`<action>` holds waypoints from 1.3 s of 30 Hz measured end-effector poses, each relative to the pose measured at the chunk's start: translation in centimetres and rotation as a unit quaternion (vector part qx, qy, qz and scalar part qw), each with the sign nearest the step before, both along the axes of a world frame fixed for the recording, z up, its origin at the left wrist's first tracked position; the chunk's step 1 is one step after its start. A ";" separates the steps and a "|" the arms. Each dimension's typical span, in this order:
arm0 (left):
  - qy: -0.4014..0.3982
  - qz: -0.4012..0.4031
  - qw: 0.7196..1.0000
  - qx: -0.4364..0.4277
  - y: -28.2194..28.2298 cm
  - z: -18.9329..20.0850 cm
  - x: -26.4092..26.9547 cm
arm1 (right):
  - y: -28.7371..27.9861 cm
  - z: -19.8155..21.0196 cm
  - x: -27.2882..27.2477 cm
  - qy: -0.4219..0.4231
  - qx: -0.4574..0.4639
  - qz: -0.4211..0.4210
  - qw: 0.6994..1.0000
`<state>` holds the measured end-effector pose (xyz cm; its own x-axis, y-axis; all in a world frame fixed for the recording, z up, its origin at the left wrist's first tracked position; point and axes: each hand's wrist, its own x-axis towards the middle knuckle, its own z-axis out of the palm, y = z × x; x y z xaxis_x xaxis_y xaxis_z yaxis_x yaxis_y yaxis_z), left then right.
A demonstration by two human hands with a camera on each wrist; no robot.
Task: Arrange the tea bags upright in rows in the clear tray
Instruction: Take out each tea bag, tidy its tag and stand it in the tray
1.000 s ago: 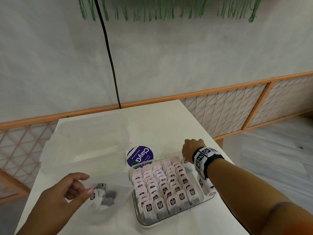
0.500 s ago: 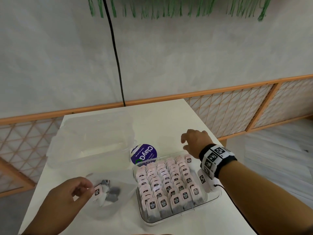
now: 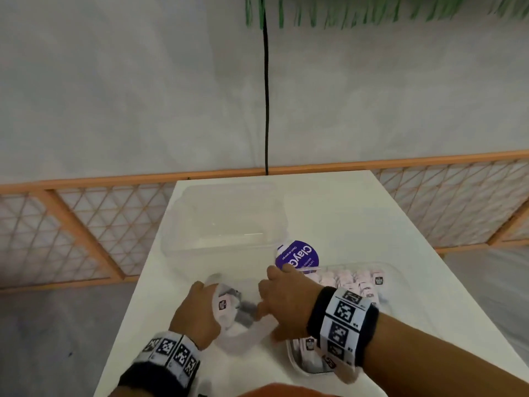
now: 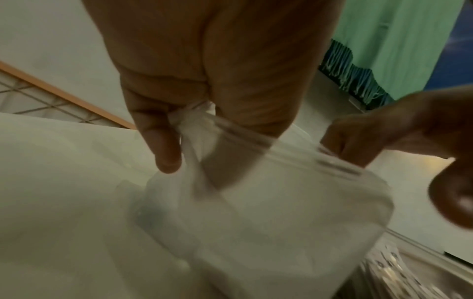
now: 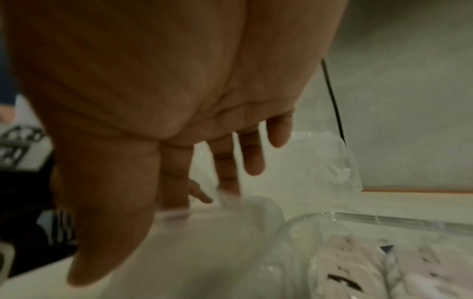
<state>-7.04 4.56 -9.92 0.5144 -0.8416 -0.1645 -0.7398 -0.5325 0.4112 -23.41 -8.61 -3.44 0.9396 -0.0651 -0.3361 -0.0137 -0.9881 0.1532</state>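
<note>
A clear plastic bag (image 3: 243,336) lies on the white table at the front left, with a few tea bags (image 3: 224,305) inside. My left hand (image 3: 210,293) pinches the bag's left rim between thumb and fingers (image 4: 163,145). My right hand (image 3: 262,308) reaches across from the right. Its fingertips (image 4: 340,147) touch the opposite rim and its thumb stays apart. The clear tray (image 3: 392,275) stands at the right under my right forearm. Rows of upright pink tea bags (image 3: 352,279) fill it, also seen in the right wrist view (image 5: 358,269).
An empty clear box (image 3: 226,222) sits behind the bag. A round purple ClayGo pack (image 3: 297,255) lies between the box and the tray. The table's left edge is close to my left wrist. A black cable (image 3: 266,96) hangs on the wall behind.
My right hand has left the tray's far right corner and crossed leftward to the bag's rim. My left hand keeps hold of the bag and has moved closer to the tray.
</note>
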 end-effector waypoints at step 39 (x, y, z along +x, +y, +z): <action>0.466 0.006 0.831 -0.305 -2.1 9.3 -0.8 | -1.0 3.7 -0.4 -0.332 0.581 -0.272 0.691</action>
